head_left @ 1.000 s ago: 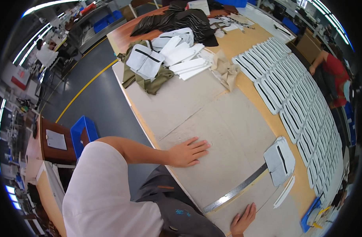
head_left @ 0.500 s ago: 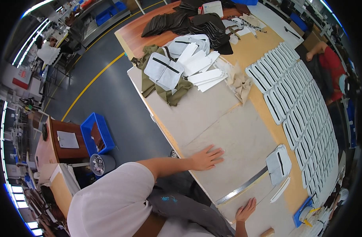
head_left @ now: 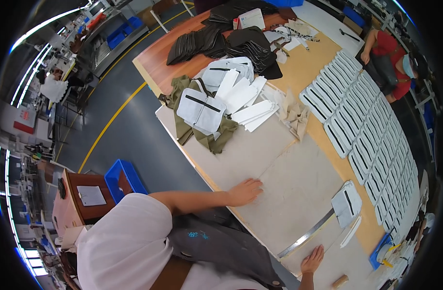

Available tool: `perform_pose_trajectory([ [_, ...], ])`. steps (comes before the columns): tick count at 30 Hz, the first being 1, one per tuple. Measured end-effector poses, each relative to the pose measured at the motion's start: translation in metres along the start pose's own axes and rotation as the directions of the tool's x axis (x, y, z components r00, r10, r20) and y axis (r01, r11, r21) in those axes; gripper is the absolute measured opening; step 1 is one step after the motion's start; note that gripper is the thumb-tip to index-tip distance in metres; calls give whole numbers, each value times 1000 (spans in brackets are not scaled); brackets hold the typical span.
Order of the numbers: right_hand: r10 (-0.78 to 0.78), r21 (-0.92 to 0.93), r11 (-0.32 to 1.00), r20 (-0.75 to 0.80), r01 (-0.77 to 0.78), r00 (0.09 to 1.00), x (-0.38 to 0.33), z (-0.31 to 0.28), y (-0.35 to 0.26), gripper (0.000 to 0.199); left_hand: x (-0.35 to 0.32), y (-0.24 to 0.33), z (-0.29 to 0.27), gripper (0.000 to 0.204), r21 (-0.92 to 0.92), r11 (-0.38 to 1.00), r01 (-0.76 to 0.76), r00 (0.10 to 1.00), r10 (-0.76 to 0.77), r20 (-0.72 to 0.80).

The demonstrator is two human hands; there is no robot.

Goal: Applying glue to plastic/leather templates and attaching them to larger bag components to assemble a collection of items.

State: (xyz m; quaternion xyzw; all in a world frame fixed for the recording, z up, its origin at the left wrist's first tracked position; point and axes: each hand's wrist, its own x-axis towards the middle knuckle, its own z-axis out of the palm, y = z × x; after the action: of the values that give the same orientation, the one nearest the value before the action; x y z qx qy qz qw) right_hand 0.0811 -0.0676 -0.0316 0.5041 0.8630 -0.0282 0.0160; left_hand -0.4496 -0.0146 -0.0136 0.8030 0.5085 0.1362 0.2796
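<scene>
My left hand rests palm down on the pale table board, near its left edge, fingers stretched out and holding nothing. Lower right, my right hand also lies flat on the board with its fingers extended. Between the two, nearer the right hand, is a long metal ruler. Its far end meets a light grey fabric panel with a black zip-like strip. Beside that panel lie narrow white strips. A small brown block or roller sits close to the right hand.
Rows of similar grey panels cover the table's right side. Farther up lie olive cloth, white strips and stacked dark pieces. A blue tray stands lower right, a blue crate left. A person in red is across the table.
The whole view has shifted slightly. My left hand has drawn a little nearer the table edge, its fingers less spread. The person in red has changed posture. The right hand still lies flat.
</scene>
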Motion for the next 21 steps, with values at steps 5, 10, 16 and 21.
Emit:
perform_pose_trajectory([
  [5,188,-90,979,75,-181,979,6,-13,-26,54,-15,-73,-75,38,198,980,31,962,25,-273],
  [10,468,-145,882,139,-449,873,64,-35,-61,52,-29,-164,-175,39,439,822,362,872,-131,-472],
  [16,596,345,756,-12,-556,803,182,-57,-161,16,-65,-257,-234,45,379,628,680,704,-414,-578],
  [21,519,444,798,-161,-408,840,255,-39,-293,9,-82,-293,-214,49,244,772,587,762,-425,-489],
])
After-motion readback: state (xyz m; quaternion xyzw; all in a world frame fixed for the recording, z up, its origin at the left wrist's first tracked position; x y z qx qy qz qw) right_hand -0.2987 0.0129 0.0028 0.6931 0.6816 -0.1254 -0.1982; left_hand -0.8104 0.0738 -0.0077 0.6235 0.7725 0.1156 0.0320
